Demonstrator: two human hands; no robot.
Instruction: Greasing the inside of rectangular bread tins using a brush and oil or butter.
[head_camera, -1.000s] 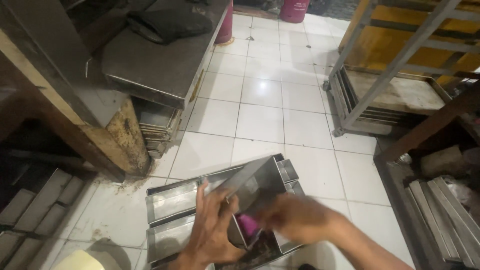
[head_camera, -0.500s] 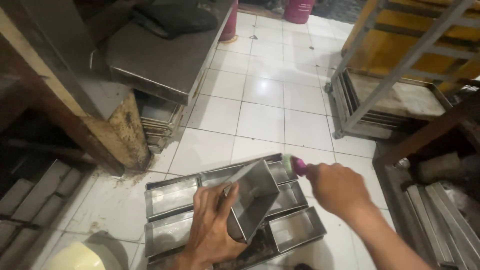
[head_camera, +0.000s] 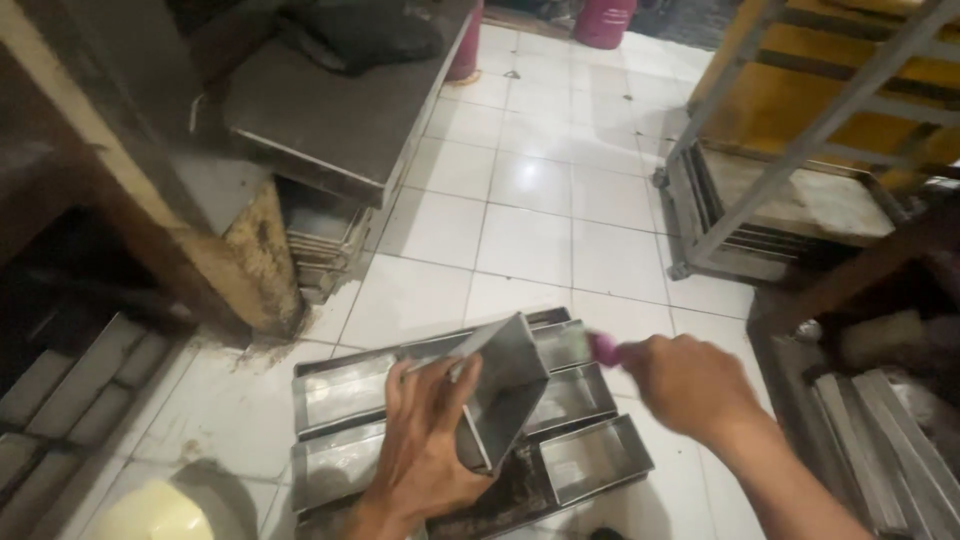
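On a white-tiled floor (head_camera: 540, 215) between a wooden bench (head_camera: 250, 270) and metal rack (head_camera: 790, 150), the left hand (head_camera: 425, 450), fingers spread, tilts a metal loaf tin (head_camera: 505, 385) above grouped tins (head_camera: 590, 455), long axis slanting away, mouth facing right. The right hand (head_camera: 690, 385) closes around a pink-handled tool (head_camera: 605, 348).

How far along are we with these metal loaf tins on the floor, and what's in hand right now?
Done so far can't be judged: blur hides which tins are treated. In hand: the left hand tilts one metal loaf tin up off the floor, opening turned right, while the right hand holds a pink-handled tool clear of it. Apparently left: several more loaf tins lie flat on the white tiled floor around it.
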